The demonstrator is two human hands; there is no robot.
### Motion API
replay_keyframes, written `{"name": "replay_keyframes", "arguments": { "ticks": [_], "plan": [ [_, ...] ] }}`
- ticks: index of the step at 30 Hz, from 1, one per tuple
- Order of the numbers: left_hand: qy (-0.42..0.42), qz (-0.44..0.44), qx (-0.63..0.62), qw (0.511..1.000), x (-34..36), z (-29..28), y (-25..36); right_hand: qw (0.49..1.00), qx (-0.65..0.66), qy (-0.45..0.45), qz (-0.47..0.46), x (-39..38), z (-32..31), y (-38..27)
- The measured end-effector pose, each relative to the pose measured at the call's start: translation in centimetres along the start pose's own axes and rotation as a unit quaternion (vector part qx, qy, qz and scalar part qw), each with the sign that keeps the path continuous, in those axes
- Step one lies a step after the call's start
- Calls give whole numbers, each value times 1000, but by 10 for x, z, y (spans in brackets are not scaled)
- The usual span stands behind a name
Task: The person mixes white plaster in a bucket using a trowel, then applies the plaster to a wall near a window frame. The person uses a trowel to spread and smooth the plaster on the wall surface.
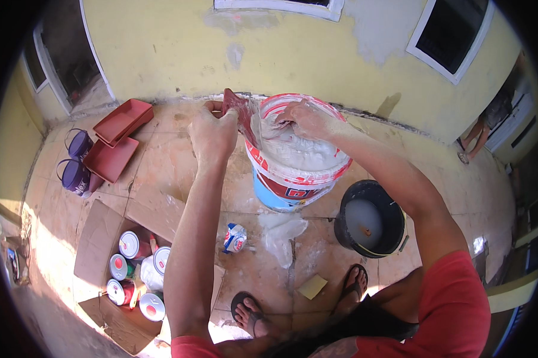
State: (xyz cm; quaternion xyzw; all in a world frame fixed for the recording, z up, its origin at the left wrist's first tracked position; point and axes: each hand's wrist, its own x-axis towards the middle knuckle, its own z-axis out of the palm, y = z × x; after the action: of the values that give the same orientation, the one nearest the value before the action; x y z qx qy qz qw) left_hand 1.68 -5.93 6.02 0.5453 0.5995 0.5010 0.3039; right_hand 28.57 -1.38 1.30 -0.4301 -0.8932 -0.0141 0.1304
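Red trays (113, 161), 2 purple pails (74, 175)

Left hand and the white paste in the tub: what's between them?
In the head view, a reddish-brown tool lies between the left hand and the white paste; the hand grips it beside the tub's rim.

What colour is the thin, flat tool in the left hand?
The thin, flat tool in the left hand is dull maroon, clearest in the head view.

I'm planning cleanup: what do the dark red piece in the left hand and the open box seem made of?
Dark red piece: perhaps plastic or rubber; smooth-looking under white smears, evenly coloured. Open box: apparently cardboard, matte brown, flaps bent.
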Motion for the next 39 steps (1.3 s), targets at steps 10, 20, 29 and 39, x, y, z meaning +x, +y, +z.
{"name": "replay_keyframes", "arguments": {
  "ticks": [10,20,29,39],
  "plan": [
    [0,3,-1,1000,6,-1,-3,996,35,-36,77,-16,-54,-3],
    [-14,-2,-9,1000,13,11,-20,950,200,192,147,-63,-74,5],
    [-67,-13,-24,997,-6,47,-3,932,65,190,300,-73,-33,8],
    [-301,-257,-372,839,-30,82,6,677,596,302,307,-80,-29,-7]
  ]
}}
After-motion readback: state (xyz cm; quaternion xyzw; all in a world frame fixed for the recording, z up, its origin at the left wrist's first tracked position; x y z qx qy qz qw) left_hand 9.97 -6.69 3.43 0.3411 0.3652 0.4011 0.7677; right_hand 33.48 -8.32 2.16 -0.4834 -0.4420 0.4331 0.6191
